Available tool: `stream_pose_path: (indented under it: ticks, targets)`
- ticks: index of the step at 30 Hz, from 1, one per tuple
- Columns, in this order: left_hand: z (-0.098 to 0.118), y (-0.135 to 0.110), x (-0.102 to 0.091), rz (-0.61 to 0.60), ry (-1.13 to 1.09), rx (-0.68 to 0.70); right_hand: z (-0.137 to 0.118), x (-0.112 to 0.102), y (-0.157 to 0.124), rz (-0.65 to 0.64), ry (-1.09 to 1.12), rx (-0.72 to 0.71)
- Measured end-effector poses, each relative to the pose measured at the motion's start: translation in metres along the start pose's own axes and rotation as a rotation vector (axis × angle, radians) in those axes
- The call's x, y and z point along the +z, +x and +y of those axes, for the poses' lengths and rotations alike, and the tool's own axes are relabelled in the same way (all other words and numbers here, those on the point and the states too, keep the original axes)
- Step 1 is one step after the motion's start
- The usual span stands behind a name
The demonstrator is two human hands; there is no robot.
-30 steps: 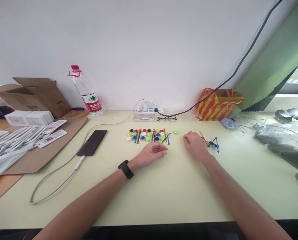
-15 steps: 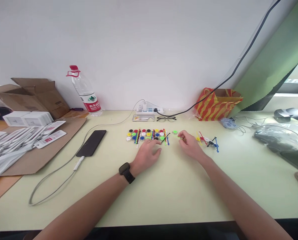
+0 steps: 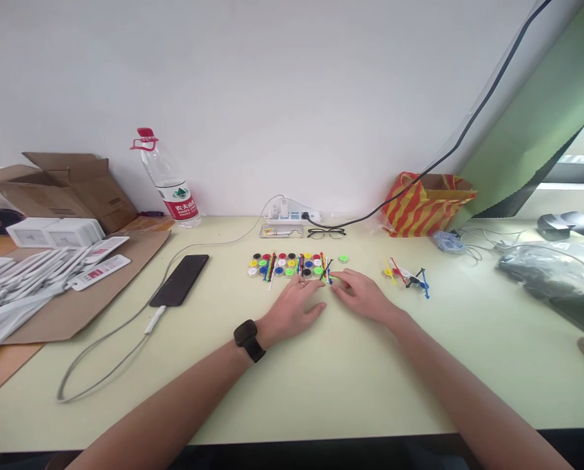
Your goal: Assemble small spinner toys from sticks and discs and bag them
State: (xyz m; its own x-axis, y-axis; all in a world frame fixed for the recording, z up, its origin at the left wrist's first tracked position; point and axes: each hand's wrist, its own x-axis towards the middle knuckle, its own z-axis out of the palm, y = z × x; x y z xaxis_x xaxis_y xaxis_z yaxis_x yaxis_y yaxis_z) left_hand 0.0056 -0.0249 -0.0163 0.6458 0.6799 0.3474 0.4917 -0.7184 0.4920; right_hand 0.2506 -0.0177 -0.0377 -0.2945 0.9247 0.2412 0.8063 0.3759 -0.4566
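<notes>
My left hand [image 3: 294, 308] rests palm down on the table with thumb and fingers apart, its fingertips at the lower end of a bunch of thin coloured plastic sticks [image 3: 322, 261]. From the other side, my right hand [image 3: 363, 295] reaches to the same bunch. Its thumb and index finger are pinched on a small green stick [image 3: 336, 277], mostly covered by the fingers. A black stick [image 3: 327, 269] lies slanted across the bunch. Round plastic discs [image 3: 282, 264] in several colours stand in rows between stick bunches. One green disc [image 3: 343, 258] sits apart, beyond my right hand.
Discs with sticks [image 3: 412, 281] lie to the right. Behind are glasses [image 3: 326, 232], a clear case [image 3: 280, 232] and a power strip [image 3: 294, 215]. A phone [image 3: 180, 281] on a cable, a water bottle [image 3: 177, 189] and cardboard boxes [image 3: 71, 189] occupy the left; a striped bag [image 3: 419, 209] stands back right.
My right hand has moved left, from beside the lone green disc to the stick bunch. My left hand has shifted slightly right, and the black stick now lies steeper.
</notes>
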Motion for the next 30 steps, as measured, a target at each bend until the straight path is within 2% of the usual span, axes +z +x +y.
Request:
stream_pose_path:
  ticks: [4, 6, 10, 18, 21, 25, 30]
  targets:
    - [0.0042, 0.0011, -0.0035, -0.067, -0.07, 0.096, -0.0028, -0.0015, -0.0017, -0.013, 0.019, -0.003]
    - [0.0034, 0.0013, -0.0028, -0.049, -0.061, 0.112, -0.0039, -0.0024, -0.0023, -0.016, 0.019, -0.006]
    - [-0.0031, 0.0004, 0.0022, 0.016, -0.024, 0.077, -0.0043, -0.0026, -0.0028, -0.011, 0.018, -0.006]
    - [0.0027, 0.0004, -0.0027, -0.099, -0.029, 0.111, -0.0044, -0.0023, -0.003, -0.022, -0.021, -0.02]
    - [0.0024, 0.0012, -0.0026, -0.064, 0.001, 0.126, -0.0047, -0.0028, -0.0032, -0.02, -0.013, -0.023]
    - [-0.0038, 0.0011, 0.002, 0.02, 0.053, 0.068, -0.0044, -0.0034, -0.003, -0.027, -0.014, -0.024]
    - [-0.0038, 0.0004, 0.0006, -0.04, 0.026, 0.066, -0.0058, -0.0038, -0.0036, -0.032, -0.021, -0.022]
